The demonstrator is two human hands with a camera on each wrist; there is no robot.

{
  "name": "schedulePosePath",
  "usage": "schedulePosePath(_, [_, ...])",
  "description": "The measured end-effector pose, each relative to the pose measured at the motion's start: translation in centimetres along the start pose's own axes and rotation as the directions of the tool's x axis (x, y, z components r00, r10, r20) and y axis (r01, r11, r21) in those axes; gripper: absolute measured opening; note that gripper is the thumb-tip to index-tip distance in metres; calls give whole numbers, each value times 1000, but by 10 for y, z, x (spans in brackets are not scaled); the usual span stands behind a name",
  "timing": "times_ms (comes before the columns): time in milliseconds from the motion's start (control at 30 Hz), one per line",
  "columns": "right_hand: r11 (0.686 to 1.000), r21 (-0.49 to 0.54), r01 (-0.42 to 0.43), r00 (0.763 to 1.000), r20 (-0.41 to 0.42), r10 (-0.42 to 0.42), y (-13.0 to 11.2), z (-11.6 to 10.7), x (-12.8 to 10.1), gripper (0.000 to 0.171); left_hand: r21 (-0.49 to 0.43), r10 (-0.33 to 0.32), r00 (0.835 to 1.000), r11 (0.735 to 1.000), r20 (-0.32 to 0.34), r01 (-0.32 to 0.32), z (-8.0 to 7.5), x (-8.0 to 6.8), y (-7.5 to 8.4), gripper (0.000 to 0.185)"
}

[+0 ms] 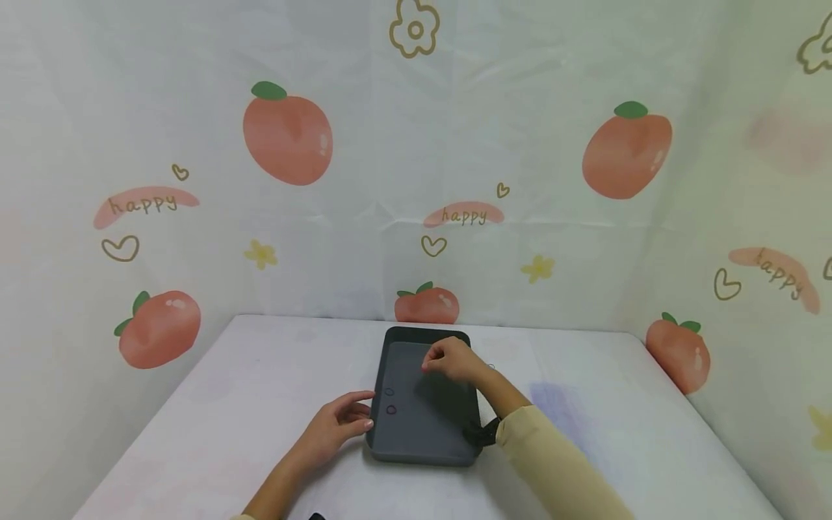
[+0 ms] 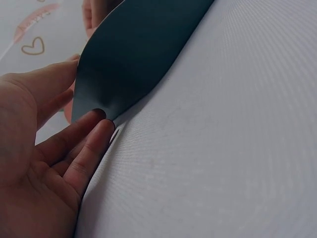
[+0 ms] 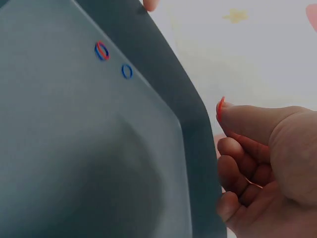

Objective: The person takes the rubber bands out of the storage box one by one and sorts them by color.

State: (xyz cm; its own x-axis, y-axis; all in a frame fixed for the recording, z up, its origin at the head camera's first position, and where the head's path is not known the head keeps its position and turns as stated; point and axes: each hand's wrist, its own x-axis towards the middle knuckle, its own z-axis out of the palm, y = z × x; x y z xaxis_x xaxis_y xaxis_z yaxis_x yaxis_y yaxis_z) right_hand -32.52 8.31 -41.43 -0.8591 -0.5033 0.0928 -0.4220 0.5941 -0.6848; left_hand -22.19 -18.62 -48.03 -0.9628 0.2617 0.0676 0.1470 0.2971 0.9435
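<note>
A dark grey tray [image 1: 429, 433] lies in the middle of the table. Two small rings lie on its floor near the left wall, a blue ring [image 1: 388, 392] [image 3: 127, 71] and a red and blue ring [image 1: 391, 409] [image 3: 101, 50]. My left hand [image 1: 344, 419] [image 2: 79, 148] rests with straight fingers against the tray's outer left wall [image 2: 129, 59]. Over the far part of the tray, my right hand [image 1: 448, 359] [image 3: 225, 124] hovers with its fingers curled. Its thumb and forefinger pinch a small red ring [image 3: 220, 106], of which only an edge shows.
The table [image 1: 617, 433] has a white cloth and is enclosed at the back and both sides by a curtain printed with peaches [image 1: 287, 137]. A black strap [image 1: 482, 433] sits at my right wrist. Bare cloth lies left and right of the tray.
</note>
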Motion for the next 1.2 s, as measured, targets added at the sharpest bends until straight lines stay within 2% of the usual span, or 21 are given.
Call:
schedulePosePath(400, [1000, -25, -12, 992, -130, 9, 27, -18, -19, 8, -2, -5, 1000, 1000, -6, 5, 0, 0, 1, 51])
schedulePosePath(600, [998, -39, -50, 985, -168, 43, 38, -22, -27, 6, 3, -4, 1000, 1000, -7, 4, 1, 0, 0, 51])
schedulePosePath(967, [990, 5, -138, 956, -261, 134, 49, -30, -41, 8, -5, 7, 1000, 1000, 15, -7, 0, -2, 0, 50])
schedulePosePath(1200, [986, -22, -168, 937, -314, 153, 62, -31, -45, 9, -4, 13, 1000, 1000, 18, -13, -1, -1, -1, 50])
